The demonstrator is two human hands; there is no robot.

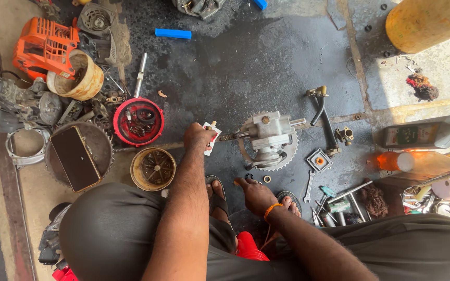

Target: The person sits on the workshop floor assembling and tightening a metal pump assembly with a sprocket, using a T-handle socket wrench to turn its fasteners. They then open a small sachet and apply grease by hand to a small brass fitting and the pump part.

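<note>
Your left hand [198, 136] pinched a small white-red packet [210, 138]: light, flimsy. Your right hand [256, 195] reached, fingers loosely spread, toward the heavy, rigid gear housing [269, 136]; grip its body.

The gearbox [267, 136] is dull grey cast metal with a toothed steel sprocket. The floor [246, 67] is rough concrete, dark and oil-stained. At left, the red bowl [138, 121] looks like glossy plastic, the orange engine cover [42, 44] matt plastic. The spanner [308, 186] is bright smooth metal. The bottles [425, 132] at right are translucent plastic.
</note>
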